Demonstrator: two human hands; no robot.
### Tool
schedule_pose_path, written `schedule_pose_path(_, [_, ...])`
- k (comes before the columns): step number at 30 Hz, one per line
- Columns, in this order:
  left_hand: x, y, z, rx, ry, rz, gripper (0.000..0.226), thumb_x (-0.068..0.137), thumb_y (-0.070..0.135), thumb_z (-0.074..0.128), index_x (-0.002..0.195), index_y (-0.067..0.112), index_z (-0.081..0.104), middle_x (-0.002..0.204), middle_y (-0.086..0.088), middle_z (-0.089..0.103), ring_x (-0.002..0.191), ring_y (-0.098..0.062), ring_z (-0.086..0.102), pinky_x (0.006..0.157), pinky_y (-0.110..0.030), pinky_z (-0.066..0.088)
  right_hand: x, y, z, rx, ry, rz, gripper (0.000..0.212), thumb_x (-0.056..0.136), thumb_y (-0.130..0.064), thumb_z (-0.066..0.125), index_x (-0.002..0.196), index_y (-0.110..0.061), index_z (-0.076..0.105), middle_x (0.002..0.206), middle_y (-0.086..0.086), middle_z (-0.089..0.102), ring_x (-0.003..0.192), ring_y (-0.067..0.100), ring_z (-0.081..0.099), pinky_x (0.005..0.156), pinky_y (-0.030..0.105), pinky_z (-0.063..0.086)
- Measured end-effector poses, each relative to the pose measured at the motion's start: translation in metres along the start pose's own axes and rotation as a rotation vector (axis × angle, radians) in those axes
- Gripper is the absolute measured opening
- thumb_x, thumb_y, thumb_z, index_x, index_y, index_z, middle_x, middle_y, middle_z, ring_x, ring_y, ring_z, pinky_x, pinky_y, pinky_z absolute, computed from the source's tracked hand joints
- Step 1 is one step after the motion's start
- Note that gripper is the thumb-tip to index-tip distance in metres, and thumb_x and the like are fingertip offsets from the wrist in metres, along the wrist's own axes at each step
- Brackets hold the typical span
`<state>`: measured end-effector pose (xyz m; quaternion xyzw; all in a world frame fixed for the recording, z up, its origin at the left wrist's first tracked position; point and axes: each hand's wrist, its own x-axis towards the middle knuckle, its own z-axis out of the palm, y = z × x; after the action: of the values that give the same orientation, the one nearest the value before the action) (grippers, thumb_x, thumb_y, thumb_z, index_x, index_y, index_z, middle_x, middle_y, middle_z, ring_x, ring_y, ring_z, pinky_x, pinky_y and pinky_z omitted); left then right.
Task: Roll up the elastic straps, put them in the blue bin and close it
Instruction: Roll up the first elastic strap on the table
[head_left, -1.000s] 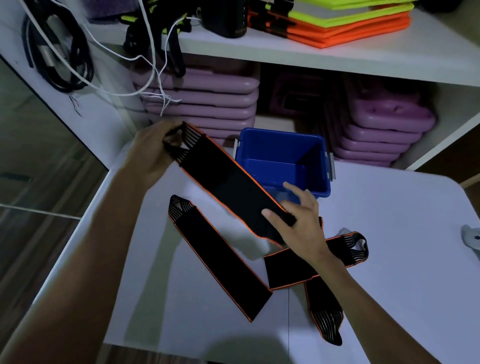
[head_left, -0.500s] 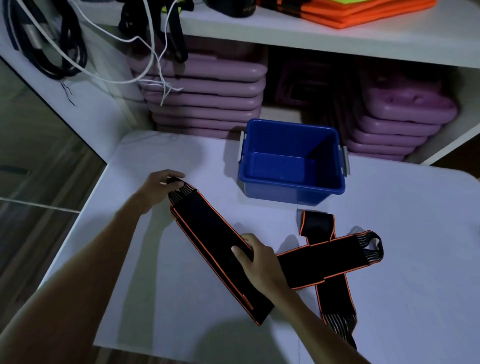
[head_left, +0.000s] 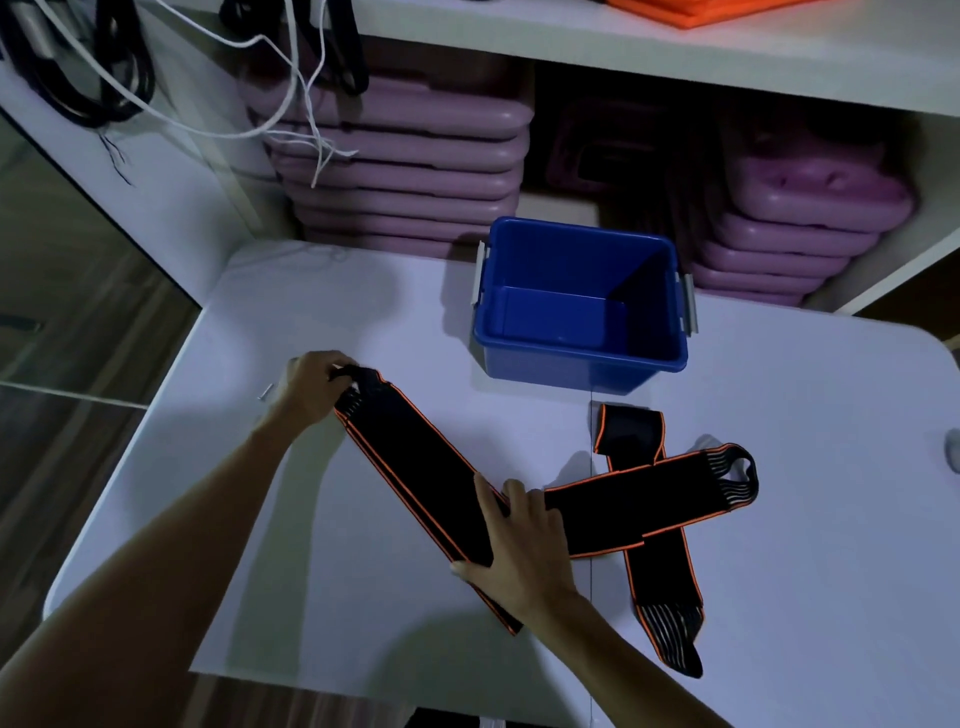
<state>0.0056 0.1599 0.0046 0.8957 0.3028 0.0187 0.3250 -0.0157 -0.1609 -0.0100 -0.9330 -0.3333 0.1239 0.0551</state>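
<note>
Two black elastic straps with orange edges lie stacked (head_left: 415, 462) diagonally on the white table (head_left: 810, 530). My left hand (head_left: 314, 387) pinches their looped upper end. My right hand (head_left: 519, 551) presses flat on their lower end. Two more straps lie crossed to the right: one (head_left: 654, 493) runs left to right, the other (head_left: 657, 571) runs toward me. The blue bin (head_left: 582, 358) stands open and empty behind them, with grey latches on its sides. No lid is in view.
White shelving behind the table holds stacks of purple mats (head_left: 400, 156). White cords (head_left: 306, 104) and black cables (head_left: 78, 78) hang at the upper left. The table's left edge drops to a wooden floor (head_left: 67, 322). A small grey object (head_left: 953, 449) sits at the right edge.
The strap held up between my hands has come down flat onto the strap lying on the table. My right hand has slid down to their lower end.
</note>
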Motion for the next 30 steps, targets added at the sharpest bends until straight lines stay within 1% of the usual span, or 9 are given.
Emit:
schedule_pose_path(3, [0.003, 0.007, 0.001, -0.009, 0.125, -0.112, 0.023, 0.076, -0.003, 0.058, 0.086, 0.01, 0.074, 0.085, -0.015, 0.072, 0.075, -0.03, 0.066, 0.071, -0.029, 0.051, -0.007, -0.006, 0.002, -0.053, 0.013, -0.029, 0.094, 0.053, -0.065, 0.075, 0.13, -0.015, 0.054, 0.102, 0.011, 0.062, 0.08, 0.03, 0.06, 0.06, 0.041, 0.051])
schedule_pose_path(7, [0.007, 0.017, 0.005, -0.018, 0.25, -0.169, 0.024, 0.075, -0.004, 0.055, 0.085, 0.007, 0.074, 0.091, -0.016, 0.072, 0.082, -0.035, 0.067, 0.07, -0.031, 0.051, -0.015, -0.01, 0.007, -0.097, 0.027, -0.071, 0.086, 0.057, -0.056, 0.079, 0.13, -0.017, 0.055, 0.11, 0.014, 0.061, 0.087, 0.033, 0.062, 0.064, 0.043, 0.053])
schedule_pose_path(11, [0.009, 0.016, 0.006, -0.023, 0.258, -0.172, 0.026, 0.076, -0.003, 0.053, 0.086, 0.007, 0.075, 0.094, -0.015, 0.072, 0.082, -0.034, 0.067, 0.07, -0.03, 0.051, -0.018, -0.007, 0.014, -0.096, 0.003, -0.076, 0.075, 0.066, -0.058, 0.074, 0.13, -0.023, 0.055, 0.119, 0.015, 0.06, 0.093, 0.034, 0.061, 0.067, 0.042, 0.054])
schedule_pose_path(14, [0.012, 0.009, 0.004, -0.01, 0.267, -0.146, 0.024, 0.077, -0.001, 0.055, 0.087, 0.007, 0.076, 0.098, -0.015, 0.072, 0.084, -0.033, 0.068, 0.076, -0.033, 0.055, -0.021, -0.005, 0.018, -0.092, 0.019, -0.094, 0.073, 0.069, -0.055, 0.073, 0.132, -0.022, 0.055, 0.123, 0.016, 0.06, 0.097, 0.034, 0.061, 0.071, 0.042, 0.055])
schedule_pose_path(19, [0.013, 0.008, 0.003, 0.022, 0.305, -0.177, 0.023, 0.08, 0.005, 0.058, 0.091, 0.012, 0.077, 0.103, -0.012, 0.073, 0.088, -0.032, 0.067, 0.073, -0.032, 0.053, -0.025, -0.004, 0.024, -0.097, 0.049, -0.12, 0.072, 0.07, -0.053, 0.075, 0.131, -0.019, 0.058, 0.123, 0.021, 0.061, 0.099, 0.036, 0.063, 0.076, 0.042, 0.057])
schedule_pose_path(23, [0.014, 0.008, 0.005, 0.028, 0.299, -0.18, 0.025, 0.081, 0.007, 0.056, 0.095, 0.013, 0.076, 0.109, -0.01, 0.071, 0.093, -0.032, 0.066, 0.078, -0.036, 0.055, -0.032, -0.002, 0.028, -0.036, 0.089, -0.127, 0.069, 0.077, -0.057, 0.068, 0.134, -0.021, 0.055, 0.132, 0.02, 0.057, 0.109, 0.036, 0.06, 0.086, 0.042, 0.055])
schedule_pose_path(26, [0.012, 0.011, 0.004, 0.018, 0.251, -0.176, 0.027, 0.083, 0.01, 0.054, 0.099, 0.015, 0.075, 0.114, -0.008, 0.07, 0.097, -0.032, 0.065, 0.082, -0.039, 0.055, -0.043, 0.002, 0.029, 0.053, 0.064, -0.139, 0.067, 0.085, -0.06, 0.051, 0.141, -0.023, 0.047, 0.145, 0.018, 0.047, 0.125, 0.036, 0.052, 0.098, 0.043, 0.049])
schedule_pose_path(28, [0.004, 0.015, 0.004, -0.006, 0.271, -0.176, 0.032, 0.084, 0.012, 0.052, 0.108, 0.016, 0.072, 0.119, -0.01, 0.066, 0.101, -0.032, 0.063, 0.084, -0.039, 0.053, -0.051, 0.008, 0.029, 0.189, 0.02, -0.167, 0.072, 0.088, -0.062, 0.043, 0.149, -0.025, 0.034, 0.157, 0.014, 0.03, 0.141, 0.033, 0.034, 0.109, 0.041, 0.039])
schedule_pose_path(30, [-0.013, 0.018, 0.009, 0.043, 0.355, -0.104, 0.033, 0.086, 0.017, 0.05, 0.114, 0.017, 0.066, 0.118, -0.012, 0.06, 0.097, -0.035, 0.062, 0.08, -0.042, 0.052, -0.057, 0.017, 0.025, 0.35, -0.064, -0.224, 0.075, 0.09, -0.061, 0.045, 0.153, -0.027, 0.022, 0.162, 0.007, 0.014, 0.149, 0.024, 0.014, 0.115, 0.037, 0.028])
